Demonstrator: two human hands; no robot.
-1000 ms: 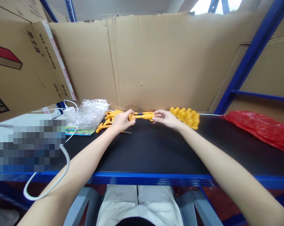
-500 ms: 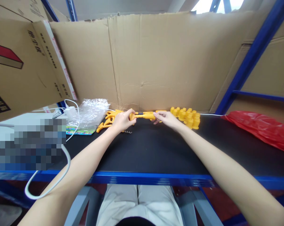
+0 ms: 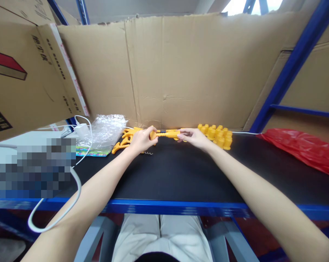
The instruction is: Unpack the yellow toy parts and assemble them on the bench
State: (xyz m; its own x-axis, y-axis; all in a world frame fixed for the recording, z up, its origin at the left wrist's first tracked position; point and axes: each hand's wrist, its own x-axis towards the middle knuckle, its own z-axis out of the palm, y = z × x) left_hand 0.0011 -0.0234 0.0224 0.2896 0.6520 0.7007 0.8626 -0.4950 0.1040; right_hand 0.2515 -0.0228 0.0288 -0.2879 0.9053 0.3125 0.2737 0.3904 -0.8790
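Observation:
Between my two hands a long yellow plastic piece [image 3: 168, 134] is held level above the black tabletop [image 3: 177, 174]. My left hand [image 3: 143, 140] is closed on its round end, thumb and fingers pinching it. At the other, wider end, the fingers of my right hand [image 3: 193, 137] are closed on the piece. Branching yellow plastic parts [image 3: 121, 145] lie just left of my left hand, partly covered by it. A thin metal spring [image 3: 148, 153] rests below that hand. To the right of my right hand stand several yellow cup-like plastic parts [image 3: 219, 136] in a cluster.
Clear plastic wrap [image 3: 107, 129] and a white charger with cables [image 3: 82, 130] lie at the left. A red plastic bag [image 3: 300, 149] is at the right. Cardboard [image 3: 202, 72] closes off the back, and a blue rail [image 3: 177, 207] forms the front edge.
Both hands keep hold of the yellow piece in nearly the same place. Only very slight shifts of my right hand and forearm show.

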